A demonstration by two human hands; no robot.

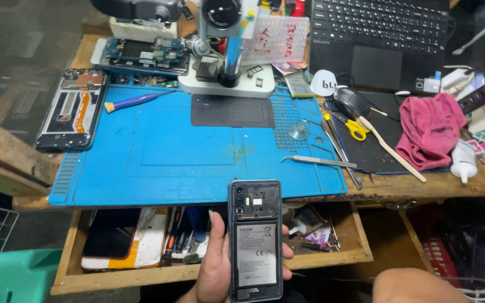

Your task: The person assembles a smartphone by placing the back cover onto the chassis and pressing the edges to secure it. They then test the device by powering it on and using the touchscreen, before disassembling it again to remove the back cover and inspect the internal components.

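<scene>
The left hand is bare, with no ring or sleeve showing.

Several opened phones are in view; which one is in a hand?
The opened phone with its battery showing, gripped in the left hand over the drawer; the others lie on the bench.

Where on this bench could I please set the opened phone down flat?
The blue mat is bare in its middle, between the brush on the left and the tweezers on the right. The right end is crowded with scissors, a pink cloth and a glue bottle.
</scene>
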